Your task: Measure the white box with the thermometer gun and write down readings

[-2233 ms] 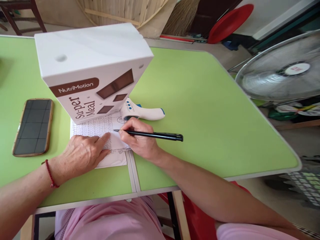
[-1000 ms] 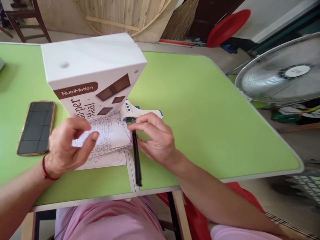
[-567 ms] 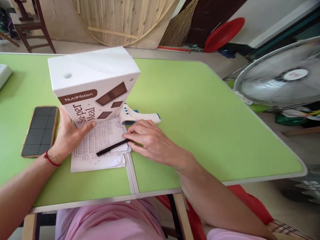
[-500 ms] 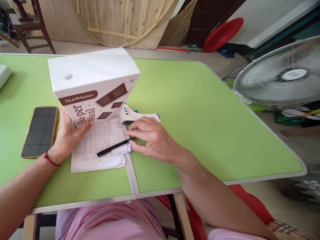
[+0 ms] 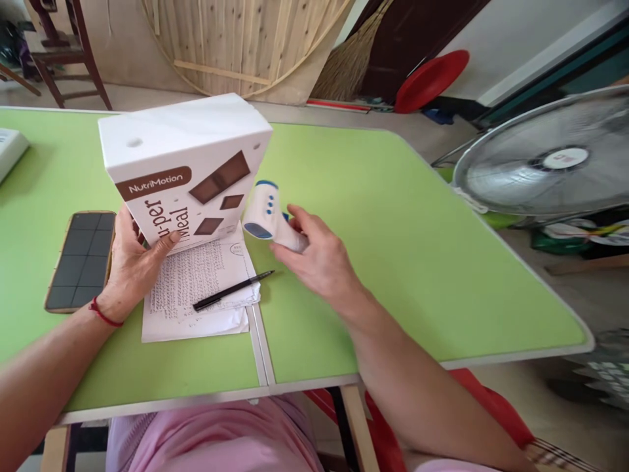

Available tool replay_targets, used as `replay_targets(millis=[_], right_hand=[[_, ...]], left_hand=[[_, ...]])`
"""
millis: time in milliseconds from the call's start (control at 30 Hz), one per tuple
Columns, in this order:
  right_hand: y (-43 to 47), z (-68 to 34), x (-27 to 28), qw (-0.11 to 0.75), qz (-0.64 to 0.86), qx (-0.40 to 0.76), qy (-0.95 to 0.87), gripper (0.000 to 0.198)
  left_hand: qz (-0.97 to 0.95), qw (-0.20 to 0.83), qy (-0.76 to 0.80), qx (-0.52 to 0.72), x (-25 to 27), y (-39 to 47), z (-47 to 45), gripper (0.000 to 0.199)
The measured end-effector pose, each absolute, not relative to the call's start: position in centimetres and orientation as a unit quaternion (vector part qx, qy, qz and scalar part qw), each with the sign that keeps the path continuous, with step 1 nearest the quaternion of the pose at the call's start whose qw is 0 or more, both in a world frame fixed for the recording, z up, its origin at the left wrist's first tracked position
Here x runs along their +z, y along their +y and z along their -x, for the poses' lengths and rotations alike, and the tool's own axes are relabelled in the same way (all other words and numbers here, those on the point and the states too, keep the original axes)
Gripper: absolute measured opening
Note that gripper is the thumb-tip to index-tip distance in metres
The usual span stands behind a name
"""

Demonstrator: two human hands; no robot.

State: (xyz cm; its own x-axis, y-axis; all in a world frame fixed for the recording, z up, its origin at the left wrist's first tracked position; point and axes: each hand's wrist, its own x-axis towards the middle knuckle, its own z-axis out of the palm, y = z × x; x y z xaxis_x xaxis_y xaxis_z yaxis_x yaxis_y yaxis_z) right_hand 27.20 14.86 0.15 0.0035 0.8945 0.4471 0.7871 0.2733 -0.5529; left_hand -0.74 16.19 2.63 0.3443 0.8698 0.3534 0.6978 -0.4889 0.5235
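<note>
My left hand (image 5: 135, 262), with a red cord at the wrist, grips the lower left edge of a white and brown NutriMotion box (image 5: 189, 170), thumb on its printed front. The box stands tilted above handwritten sheets of paper (image 5: 196, 275). In my right hand (image 5: 319, 255) is a white and blue infrared thermometer (image 5: 272, 219), held by its handle to the right of the box. Its small dark screen faces me. Across the papers lies a black pen (image 5: 230, 292), its tip pointing right. A phone (image 5: 81, 261) in a tan-edged case rests left of my left hand.
The green folding table (image 5: 417, 262) has a metal seam near the papers. A white device (image 5: 10, 151) sits at its far left edge. Past the right edge stands a fan (image 5: 555, 157). A wooden chair (image 5: 69, 59) and a red plastic disc-like object (image 5: 432, 82) are behind.
My right hand has taken hold of the thermometer, which was lying by the box, and turned it up off the table. My left hand stays on the box.
</note>
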Motion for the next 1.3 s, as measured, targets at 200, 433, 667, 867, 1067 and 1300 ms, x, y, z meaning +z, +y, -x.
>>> replay_targets(millis=[200, 433, 667, 867, 1067, 1300], right_hand=[[10.9, -24.9, 1.9, 0.520, 0.431, 0.321, -0.664, 0.023], [8.5, -22.6, 2.6, 0.437, 0.388, 0.474, -0.658, 0.023], [8.1, -21.9, 2.8, 0.405, 0.418, 0.515, -0.629, 0.015], [8.0, -21.6, 2.8, 0.402, 0.388, 0.516, -0.649, 0.011], [8.0, -21.5, 1.7, 0.339, 0.355, 0.630, -0.601, 0.023], [8.0, -21.6, 0.8, 0.370, 0.349, 0.646, -0.569, 0.035]], left_hand=[[-0.718, 0.220, 0.513, 0.416, 2.7, 15.5, 0.9, 0.044], [-0.726, 0.291, 0.501, 0.372, 3.8, 14.6, 0.5, 0.040], [-0.714, 0.330, 0.498, 0.365, 3.7, 14.8, 0.7, 0.049], [-0.672, 0.372, 0.497, 0.402, 2.7, 14.9, 0.7, 0.068], [-0.657, 0.384, 0.501, 0.413, 2.2, 15.2, 0.4, 0.069], [-0.677, 0.394, 0.489, 0.384, 3.0, 15.1, 0.2, 0.062]])
